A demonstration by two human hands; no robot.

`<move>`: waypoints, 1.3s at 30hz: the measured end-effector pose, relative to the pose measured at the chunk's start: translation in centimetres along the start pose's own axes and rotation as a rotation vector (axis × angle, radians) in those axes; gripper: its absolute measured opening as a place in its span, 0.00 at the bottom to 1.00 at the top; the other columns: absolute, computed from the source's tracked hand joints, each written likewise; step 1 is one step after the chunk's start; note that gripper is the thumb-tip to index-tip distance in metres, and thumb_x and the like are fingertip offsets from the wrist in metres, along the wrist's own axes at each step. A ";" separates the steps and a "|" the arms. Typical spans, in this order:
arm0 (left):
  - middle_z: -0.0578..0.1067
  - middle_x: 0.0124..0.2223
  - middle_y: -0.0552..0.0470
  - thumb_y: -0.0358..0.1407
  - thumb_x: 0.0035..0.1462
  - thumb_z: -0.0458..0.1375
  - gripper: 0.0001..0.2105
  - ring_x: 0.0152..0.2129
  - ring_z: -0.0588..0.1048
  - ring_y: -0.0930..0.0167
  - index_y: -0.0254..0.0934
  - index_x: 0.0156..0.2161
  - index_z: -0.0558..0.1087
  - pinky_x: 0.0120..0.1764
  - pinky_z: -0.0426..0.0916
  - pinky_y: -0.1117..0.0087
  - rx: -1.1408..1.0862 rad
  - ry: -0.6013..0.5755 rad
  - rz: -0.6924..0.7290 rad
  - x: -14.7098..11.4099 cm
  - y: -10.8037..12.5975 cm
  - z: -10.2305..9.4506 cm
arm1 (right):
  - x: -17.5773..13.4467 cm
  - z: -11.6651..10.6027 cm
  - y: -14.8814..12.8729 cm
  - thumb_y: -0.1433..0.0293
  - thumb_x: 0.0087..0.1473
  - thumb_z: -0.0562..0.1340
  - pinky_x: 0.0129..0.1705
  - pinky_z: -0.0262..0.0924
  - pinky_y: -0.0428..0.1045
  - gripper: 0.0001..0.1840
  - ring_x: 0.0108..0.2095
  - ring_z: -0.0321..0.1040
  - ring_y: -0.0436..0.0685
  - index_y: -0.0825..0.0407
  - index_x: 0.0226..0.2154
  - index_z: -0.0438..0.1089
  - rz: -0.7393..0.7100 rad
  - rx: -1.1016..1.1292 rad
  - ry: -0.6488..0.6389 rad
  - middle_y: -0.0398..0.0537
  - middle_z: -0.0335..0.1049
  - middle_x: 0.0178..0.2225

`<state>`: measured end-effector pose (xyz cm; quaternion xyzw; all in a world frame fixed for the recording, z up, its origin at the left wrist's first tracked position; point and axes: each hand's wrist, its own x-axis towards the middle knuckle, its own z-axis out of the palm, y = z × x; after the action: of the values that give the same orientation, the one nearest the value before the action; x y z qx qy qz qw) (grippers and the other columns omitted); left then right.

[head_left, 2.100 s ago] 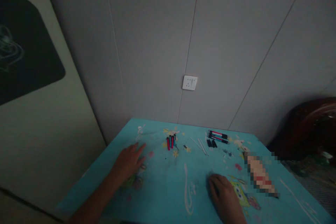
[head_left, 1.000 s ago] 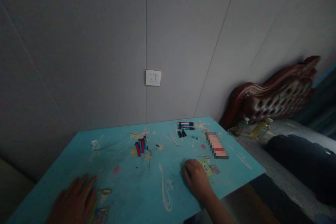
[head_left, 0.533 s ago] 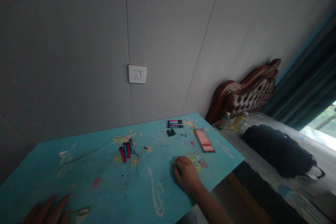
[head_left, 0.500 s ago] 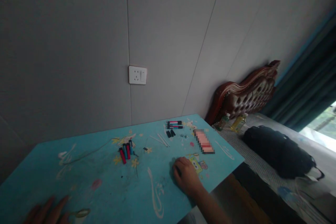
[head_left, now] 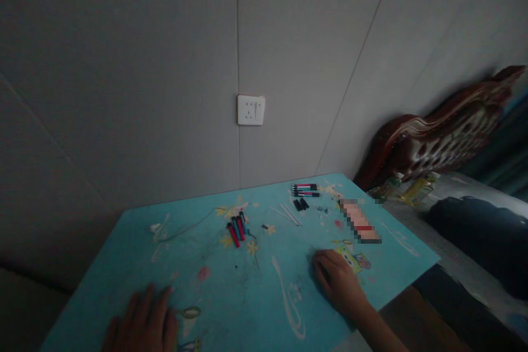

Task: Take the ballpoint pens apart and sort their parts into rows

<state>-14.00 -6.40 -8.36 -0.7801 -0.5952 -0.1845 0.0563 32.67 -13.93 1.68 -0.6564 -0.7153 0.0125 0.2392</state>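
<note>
My left hand (head_left: 142,322) lies flat on the blue patterned tabletop (head_left: 214,308), fingers spread and nothing under them that I can see. Farther right, my right hand (head_left: 336,278) rests on the table with its fingers curled in; whatever they may hold is hidden. Beyond and between the hands lies a bunch of red and blue pen barrels (head_left: 236,230). Thin white sticks like pen refills (head_left: 289,214) are farther back, beside short black pieces (head_left: 301,204) and tiny dark parts (head_left: 324,210). Several pens (head_left: 305,191) lie side by side near the far edge.
A blurred pinkish rectangle (head_left: 358,221) lies at the table's right side. Behind the table is a grey wall with a white socket (head_left: 251,110). To the right are a bed with a brown tufted headboard (head_left: 437,132), bottles (head_left: 418,190) and a dark bag (head_left: 478,239).
The view has swung left, so the table and its contents appear farther right. More of my left hand shows now. My right hand stays curled at the same spot on the table.
</note>
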 end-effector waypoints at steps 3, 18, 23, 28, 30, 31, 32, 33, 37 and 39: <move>0.66 0.60 0.36 0.45 0.55 0.50 0.24 0.59 0.61 0.47 0.37 0.55 0.71 0.55 0.56 0.41 0.111 -0.026 -0.016 0.3 1.7 -2.1 | -0.4 0.5 0.7 0.68 0.62 0.54 0.50 0.62 0.58 0.13 0.44 0.69 0.61 0.47 0.42 0.74 -0.017 -0.031 0.001 0.52 0.72 0.44; 0.69 0.58 0.36 0.42 0.61 0.47 0.21 0.59 0.61 0.52 0.33 0.52 0.71 0.60 0.49 0.41 0.168 0.006 -0.132 0.2 3.5 -5.3 | 11.3 5.0 -5.8 0.74 0.61 0.56 0.49 0.57 0.55 0.13 0.45 0.64 0.60 0.50 0.44 0.74 -0.413 -0.067 -0.139 0.54 0.71 0.43; 0.71 0.57 0.40 0.38 0.63 0.48 0.18 0.59 0.63 0.54 0.34 0.53 0.72 0.62 0.49 0.45 0.145 0.023 0.020 2.1 4.8 -5.9 | 14.1 4.6 0.1 0.70 0.64 0.55 0.47 0.56 0.54 0.13 0.43 0.64 0.60 0.51 0.44 0.74 -0.270 -0.158 0.007 0.54 0.71 0.41; 0.68 0.60 0.45 0.25 0.64 0.45 0.22 0.59 0.63 0.60 0.38 0.60 0.66 0.62 0.52 0.51 0.039 -0.066 0.197 8.9 10.8 -7.1 | 14.3 5.7 2.6 0.65 0.64 0.55 0.49 0.56 0.56 0.14 0.44 0.63 0.63 0.51 0.43 0.75 -0.217 -0.155 0.062 0.56 0.70 0.42; 0.67 0.61 0.46 0.24 0.64 0.45 0.22 0.59 0.63 0.62 0.41 0.60 0.65 0.61 0.53 0.53 -0.011 -0.070 0.242 12.0 12.6 -6.2 | 14.2 6.0 2.8 0.65 0.64 0.55 0.49 0.57 0.57 0.15 0.44 0.64 0.63 0.51 0.41 0.75 -0.235 -0.129 0.059 0.56 0.71 0.42; 0.67 0.61 0.46 0.25 0.64 0.46 0.21 0.59 0.64 0.62 0.41 0.59 0.66 0.61 0.55 0.54 -0.034 -0.062 0.241 13.2 13.1 -5.5 | 14.1 6.1 2.9 0.65 0.64 0.54 0.48 0.57 0.57 0.15 0.43 0.64 0.63 0.51 0.40 0.75 -0.246 -0.115 0.058 0.56 0.71 0.41; 0.68 0.60 0.45 0.26 0.65 0.46 0.20 0.58 0.64 0.63 0.40 0.59 0.67 0.60 0.57 0.55 -0.058 -0.057 0.233 14.2 13.4 -4.7 | 14.1 6.2 3.0 0.64 0.64 0.54 0.48 0.57 0.57 0.15 0.43 0.65 0.62 0.51 0.38 0.75 -0.257 -0.101 0.057 0.56 0.71 0.40; 0.69 0.59 0.44 0.26 0.65 0.46 0.19 0.57 0.65 0.63 0.39 0.58 0.68 0.59 0.58 0.56 -0.082 -0.033 0.202 15.0 13.6 -3.9 | 14.1 6.3 3.1 0.64 0.64 0.54 0.47 0.57 0.57 0.15 0.42 0.65 0.62 0.51 0.37 0.75 -0.269 -0.089 0.053 0.55 0.71 0.40; 0.68 0.61 0.45 0.27 0.66 0.46 0.19 0.58 0.65 0.62 0.39 0.59 0.67 0.59 0.59 0.54 -0.128 -0.033 0.162 15.8 13.0 -1.6 | 14.3 6.7 3.4 0.63 0.64 0.54 0.46 0.57 0.56 0.15 0.40 0.66 0.62 0.51 0.36 0.74 -0.275 -0.067 0.036 0.55 0.72 0.39; 0.68 0.62 0.48 0.27 0.66 0.46 0.21 0.60 0.63 0.62 0.44 0.60 0.65 0.61 0.55 0.50 -0.127 -0.093 0.225 15.2 12.6 -1.6 | 14.4 6.9 3.6 0.64 0.64 0.54 0.45 0.58 0.56 0.15 0.39 0.67 0.62 0.51 0.36 0.74 -0.247 -0.062 0.024 0.56 0.73 0.37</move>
<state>1.01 3.31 0.13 -0.8517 -0.4929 -0.1781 -0.0003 33.17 2.25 -0.94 -0.5706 -0.7879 -0.0468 0.2271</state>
